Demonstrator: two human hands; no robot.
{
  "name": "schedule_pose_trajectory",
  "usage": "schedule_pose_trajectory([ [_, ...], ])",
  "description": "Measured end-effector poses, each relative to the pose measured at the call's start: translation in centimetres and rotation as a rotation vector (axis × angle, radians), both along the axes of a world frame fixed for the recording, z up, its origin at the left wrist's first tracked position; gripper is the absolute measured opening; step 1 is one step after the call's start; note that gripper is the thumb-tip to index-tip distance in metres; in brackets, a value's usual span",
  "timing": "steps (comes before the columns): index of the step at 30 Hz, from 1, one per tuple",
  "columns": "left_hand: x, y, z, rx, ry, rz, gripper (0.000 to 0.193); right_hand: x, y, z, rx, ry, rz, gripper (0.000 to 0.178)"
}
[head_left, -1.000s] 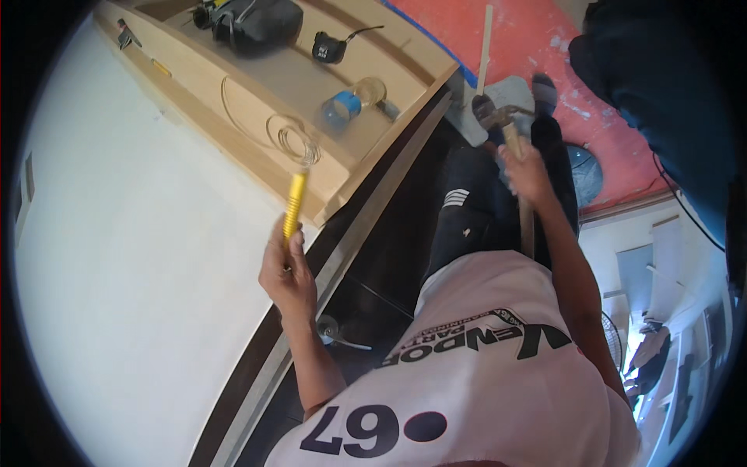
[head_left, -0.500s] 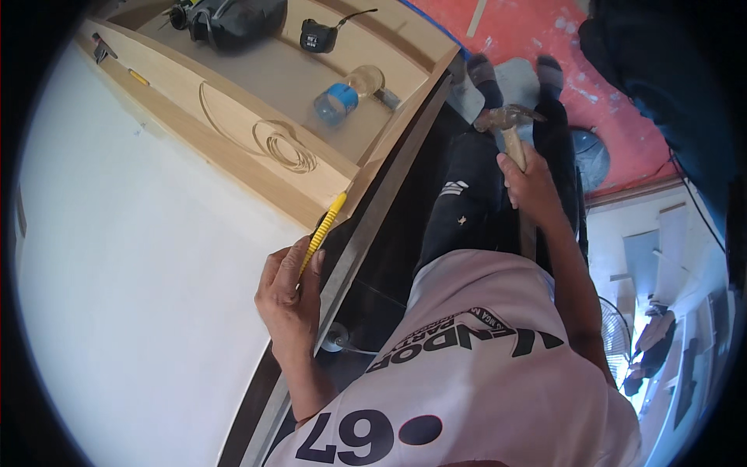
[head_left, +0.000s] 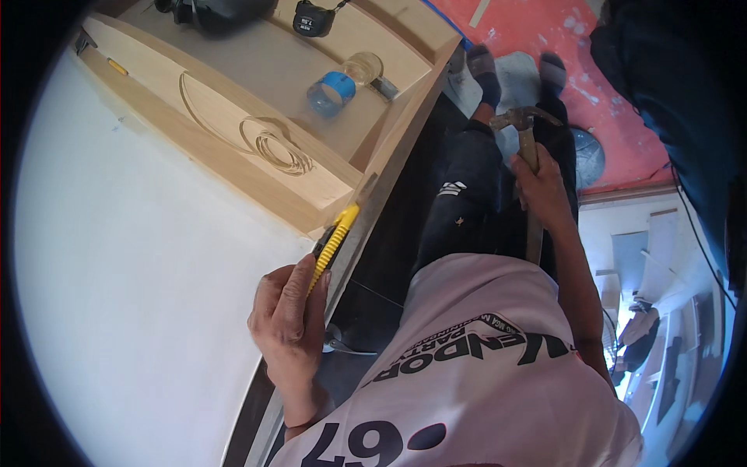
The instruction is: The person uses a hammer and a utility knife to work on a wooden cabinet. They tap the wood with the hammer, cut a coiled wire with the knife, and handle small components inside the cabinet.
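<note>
My left hand (head_left: 288, 331) is closed around a yellow utility knife (head_left: 334, 247) with its blade out. The blade points away from me beside the corner of a wooden cabinet frame (head_left: 331, 204); whether it touches the wood I cannot tell. My right hand (head_left: 542, 185) grips the wooden handle of a claw hammer (head_left: 527, 148), held over my lap with the head pointing away. A loose coil of thin wood-coloured strip (head_left: 284, 156) lies on the frame, next to the white panel (head_left: 148, 296).
Inside the frame are a clear bottle with a blue label (head_left: 331, 93), a tape measure (head_left: 313, 19) and a black bag-like thing (head_left: 226, 17). A small yellow object (head_left: 117, 67) lies at the far left. Red floor (head_left: 615, 148) and dark cloth (head_left: 661, 86) show at right.
The knife has tilted further to the right, and its blade now shows past the frame's corner. My right hand and the hammer have shifted slightly right.
</note>
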State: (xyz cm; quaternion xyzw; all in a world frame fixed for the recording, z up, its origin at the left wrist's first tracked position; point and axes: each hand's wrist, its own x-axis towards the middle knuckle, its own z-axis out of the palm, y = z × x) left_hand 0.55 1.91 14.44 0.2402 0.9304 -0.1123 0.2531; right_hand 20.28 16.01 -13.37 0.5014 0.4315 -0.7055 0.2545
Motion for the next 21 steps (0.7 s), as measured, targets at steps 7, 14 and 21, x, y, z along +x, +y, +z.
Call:
schedule_pose_trajectory([
  [7, -0.1, -0.4, 0.0, -0.049, 0.032, -0.009, 0.031, -0.5, 0.4, -0.4, 0.027, 0.03, 0.017, 0.026],
  [14, -0.1, -0.6, -0.1, -0.069, 0.016, 0.017, 0.03, 0.3, 0.0, -1.8, 0.019, 0.0, 0.022, 0.025],
  [21, 0.0, -0.7, -0.3, -0.094, 0.014, -0.01, 0.03, 0.6, 0.5, -2.2, -0.046, -0.061, 0.005, 0.022],
])
